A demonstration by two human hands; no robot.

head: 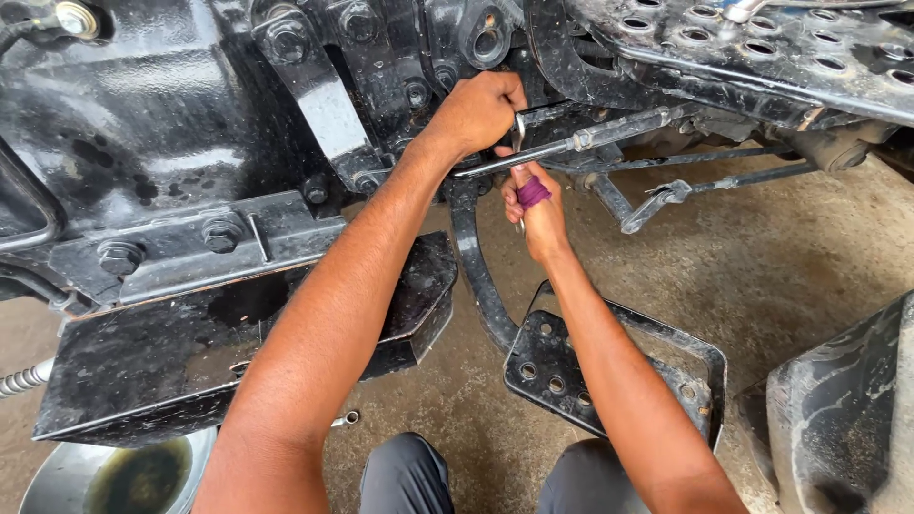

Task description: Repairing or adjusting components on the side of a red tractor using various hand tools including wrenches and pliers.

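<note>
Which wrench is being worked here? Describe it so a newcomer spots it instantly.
Start at the big black machine frame, then follow both arms to where the left hand and right hand meet. The wrench stands upright between them. It is thin, bright and silvery, unlike the long horizontal rod crossing behind it.

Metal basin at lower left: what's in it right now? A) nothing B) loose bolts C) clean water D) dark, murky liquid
D: the metal basin under the black machine frame holds a pool of dark, murky liquid, with no bolts showing in it; both hands work higher up, the left hand and right hand at the wrench.
</note>
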